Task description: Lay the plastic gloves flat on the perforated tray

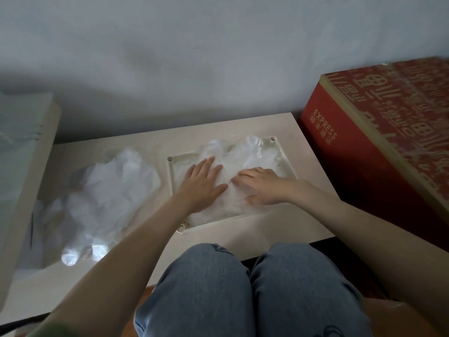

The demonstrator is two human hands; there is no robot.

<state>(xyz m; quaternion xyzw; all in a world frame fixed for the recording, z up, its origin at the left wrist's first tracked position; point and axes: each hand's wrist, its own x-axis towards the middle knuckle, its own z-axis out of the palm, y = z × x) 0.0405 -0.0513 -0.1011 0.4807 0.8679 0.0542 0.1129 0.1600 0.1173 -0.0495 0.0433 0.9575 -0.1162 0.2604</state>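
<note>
Denim, faded blue, covered my knees at the bottom of the view, close to the near edge of the low white table. Both forearms reached out over it. My left hand lay palm down, fingers straight and spread, on the crinkled clear plastic gloves inside the cream square perforated tray. My right hand pressed beside it, fingers flat, thumb out, gripping nothing. Plastic and hands hid most of the tray floor, so its holes were hard to make out, and I could not tell how many gloves lay there. Left of the tray, apart from it, sat a loose heap of more clear gloves. A red printed cardboard box, cut off at the right edge, stood beside the table. Behind ran a plain grey-white wall.
</note>
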